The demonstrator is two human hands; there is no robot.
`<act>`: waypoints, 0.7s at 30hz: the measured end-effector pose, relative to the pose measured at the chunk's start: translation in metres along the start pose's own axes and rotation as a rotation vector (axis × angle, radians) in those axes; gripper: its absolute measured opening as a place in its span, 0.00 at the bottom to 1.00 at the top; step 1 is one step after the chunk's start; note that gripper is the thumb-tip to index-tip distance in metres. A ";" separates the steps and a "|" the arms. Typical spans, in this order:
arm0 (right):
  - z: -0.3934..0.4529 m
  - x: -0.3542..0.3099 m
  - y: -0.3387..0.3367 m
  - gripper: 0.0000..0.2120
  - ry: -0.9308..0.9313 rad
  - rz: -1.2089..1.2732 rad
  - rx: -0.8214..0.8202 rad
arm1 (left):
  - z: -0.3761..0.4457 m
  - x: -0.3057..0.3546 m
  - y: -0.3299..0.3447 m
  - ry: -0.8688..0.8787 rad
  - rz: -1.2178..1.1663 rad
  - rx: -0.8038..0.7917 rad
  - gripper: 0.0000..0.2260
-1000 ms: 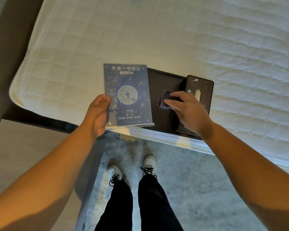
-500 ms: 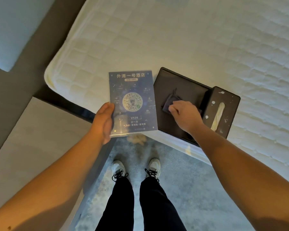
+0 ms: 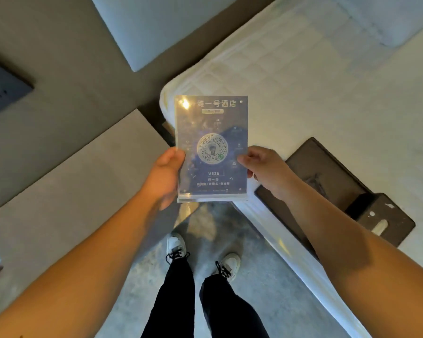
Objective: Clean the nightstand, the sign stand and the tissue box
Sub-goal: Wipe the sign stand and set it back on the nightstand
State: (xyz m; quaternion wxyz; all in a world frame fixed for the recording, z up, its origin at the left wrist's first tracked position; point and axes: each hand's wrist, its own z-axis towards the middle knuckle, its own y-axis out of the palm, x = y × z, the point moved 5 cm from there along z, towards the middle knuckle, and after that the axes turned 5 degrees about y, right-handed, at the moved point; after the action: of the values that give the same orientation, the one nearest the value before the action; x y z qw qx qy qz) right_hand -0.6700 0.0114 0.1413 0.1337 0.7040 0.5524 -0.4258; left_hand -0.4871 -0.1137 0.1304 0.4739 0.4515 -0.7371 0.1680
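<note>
Holding up the acrylic sign stand point(image 3: 211, 148) in both hands, upright and facing the camera, above the gap between nightstand and bed. Left hand point(image 3: 165, 175) gripping the stand's left edge, thumb on the front face near the round QR code. Right hand point(image 3: 263, 170) pinching the right edge at about the same height, fingers point(image 3: 244, 159) closed on the clear panel. Showing a blue printed card inside, with white Chinese lettering across the top and "V526" below the code; catching a small bright glare near the top left corner.

Lying on the white quilted mattress point(image 3: 315, 93), to the right of the stand and partly hidden behind the right forearm: a flat black tray point(image 3: 327, 167). Resting at the tray's near end, the black tissue box point(image 3: 386, 223), a white tissue showing through its slot, pale specks dotting its top. Sitting on the tray, a small dark crumpled cloth point(image 3: 314, 180), well apart from either hand.

Stretching out at lower left, the pale grey top of the nightstand point(image 3: 71, 179), bare where visible, beside the mattress corner. Standing below on the mottled grey carpet point(image 3: 266, 276), two white sneakers point(image 3: 176, 246) with black laces under black trousers. Mounted on the brown wall at far left, a dark switch panel point(image 3: 3, 91).
</note>
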 end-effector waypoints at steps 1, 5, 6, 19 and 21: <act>0.004 -0.012 0.014 0.09 -0.021 -0.046 -0.012 | -0.004 0.004 -0.018 0.016 -0.001 0.028 0.10; 0.021 -0.048 0.082 0.13 -0.077 -0.156 -0.123 | -0.017 0.013 -0.100 0.067 0.032 0.135 0.08; 0.027 -0.056 0.100 0.15 -0.093 -0.178 -0.145 | -0.020 0.015 -0.121 0.073 0.043 0.161 0.08; 0.104 -0.139 0.331 0.09 -0.261 -0.242 -0.315 | -0.031 0.003 -0.347 0.149 0.239 0.533 0.21; 0.114 -0.142 0.358 0.08 -0.267 -0.203 -0.349 | -0.027 -0.004 -0.369 0.139 0.268 0.601 0.15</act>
State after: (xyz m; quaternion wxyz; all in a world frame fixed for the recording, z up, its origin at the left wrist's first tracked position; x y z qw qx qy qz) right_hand -0.4058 -0.2843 0.0776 0.2814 0.5485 0.6631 -0.4245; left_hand -0.1671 -0.2911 0.0739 0.3427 0.4576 -0.6733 0.4689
